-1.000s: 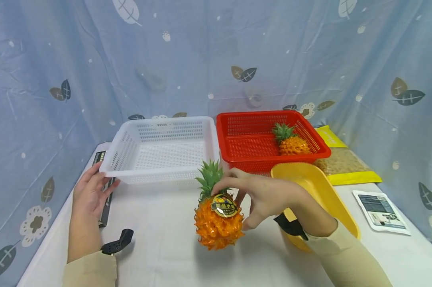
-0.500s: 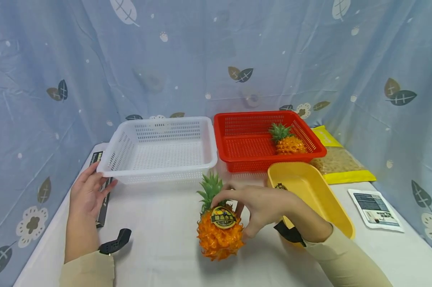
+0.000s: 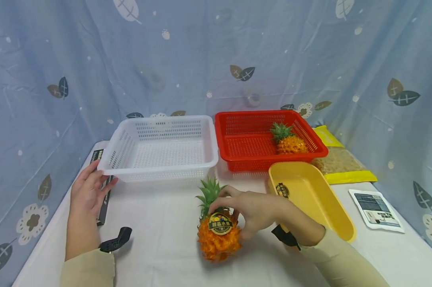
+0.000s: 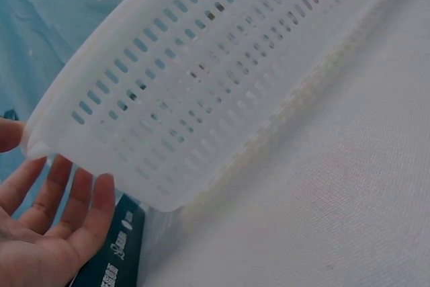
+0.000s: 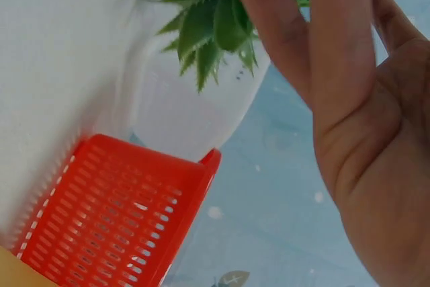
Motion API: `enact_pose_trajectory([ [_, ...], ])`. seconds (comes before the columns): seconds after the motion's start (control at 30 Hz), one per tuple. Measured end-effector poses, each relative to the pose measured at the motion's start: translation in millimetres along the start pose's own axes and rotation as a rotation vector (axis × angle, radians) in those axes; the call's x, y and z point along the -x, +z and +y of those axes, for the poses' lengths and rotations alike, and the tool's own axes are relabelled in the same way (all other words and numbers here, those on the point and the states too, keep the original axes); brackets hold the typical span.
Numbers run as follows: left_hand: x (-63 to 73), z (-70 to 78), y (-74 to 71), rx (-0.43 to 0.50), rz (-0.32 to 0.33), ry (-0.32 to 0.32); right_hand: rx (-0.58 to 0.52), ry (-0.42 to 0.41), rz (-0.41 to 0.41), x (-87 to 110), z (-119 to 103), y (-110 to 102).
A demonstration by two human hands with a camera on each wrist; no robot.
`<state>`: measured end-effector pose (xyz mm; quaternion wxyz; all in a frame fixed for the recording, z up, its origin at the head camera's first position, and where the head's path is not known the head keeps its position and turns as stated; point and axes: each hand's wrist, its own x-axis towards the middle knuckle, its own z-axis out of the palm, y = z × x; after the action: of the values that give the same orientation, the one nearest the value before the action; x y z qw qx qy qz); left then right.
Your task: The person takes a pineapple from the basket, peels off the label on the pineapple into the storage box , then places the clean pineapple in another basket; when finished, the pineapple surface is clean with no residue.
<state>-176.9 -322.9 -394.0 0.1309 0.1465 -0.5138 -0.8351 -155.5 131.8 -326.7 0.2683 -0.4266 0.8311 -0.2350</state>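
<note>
1. Far left, the left hand (image 3: 88, 193) grips the white basket (image 3: 162, 173), fingers at the near corner of its rim.
2. Centre: a labelled pineapple (image 3: 217, 241), crown up, at the bench (image 3: 158, 239); touching or just above, can't tell!
3. The right hand (image 3: 255, 209) has fingers curled round it.
4. Right: yellow tray (image 3: 314, 199) before the red basket (image 3: 252, 164).

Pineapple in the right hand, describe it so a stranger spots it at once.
Find the white basket. Off its near right corner, the right hand holds the pineapple. A round black label marks it; the other pineapple, in the red basket, shows none.
</note>
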Motion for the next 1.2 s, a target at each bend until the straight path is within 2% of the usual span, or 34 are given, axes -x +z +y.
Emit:
enact_pose_trajectory([
  [0.2,0.1,-0.5,0.2,-0.001,0.006,0.01,0.159,0.024,0.02,-0.7,-6,4],
  [0.67,0.6,-1.1,0.9,-0.008,0.013,0.01,0.224,0.017,-0.057,5.5,-13,7],
  [0.87,0.3,-0.5,0.6,0.005,0.014,0.008,0.192,0.004,-0.088,5.2,-9,5],
  [1.2,1.0,0.4,2.4,0.003,0.008,0.013,0.062,-0.073,-0.09,8.9,5,3],
])
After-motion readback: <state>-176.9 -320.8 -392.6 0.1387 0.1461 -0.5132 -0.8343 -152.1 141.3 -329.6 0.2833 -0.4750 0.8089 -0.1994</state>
